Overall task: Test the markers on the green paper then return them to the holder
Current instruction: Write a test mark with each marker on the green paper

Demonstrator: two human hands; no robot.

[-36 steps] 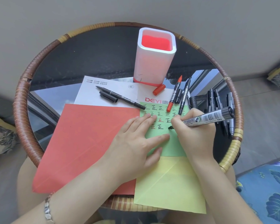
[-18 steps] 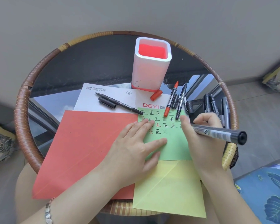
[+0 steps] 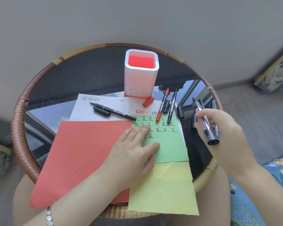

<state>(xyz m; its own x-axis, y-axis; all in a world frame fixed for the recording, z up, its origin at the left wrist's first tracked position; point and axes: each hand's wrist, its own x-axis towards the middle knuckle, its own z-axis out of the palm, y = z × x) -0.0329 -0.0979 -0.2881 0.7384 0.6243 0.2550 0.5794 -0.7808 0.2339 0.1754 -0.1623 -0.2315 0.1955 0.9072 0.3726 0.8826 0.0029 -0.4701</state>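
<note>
green paper (image 3: 168,144) sits centre frame, pinned flat by my open left hand (image 3: 134,150). right hand (image 3: 222,134) is closed round a marker (image 3: 204,123), long axis near-vertical in frame, tip up. holder (image 3: 140,74) lies up-left of it; right hand nearer.

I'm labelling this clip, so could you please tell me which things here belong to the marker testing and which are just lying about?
Belongs to the job:
green paper
whiteboard marker in the right hand
left hand steadying the paper
red marker
black markers
holder

Lying about:
red paper
yellow paper
white printed sheet
</note>
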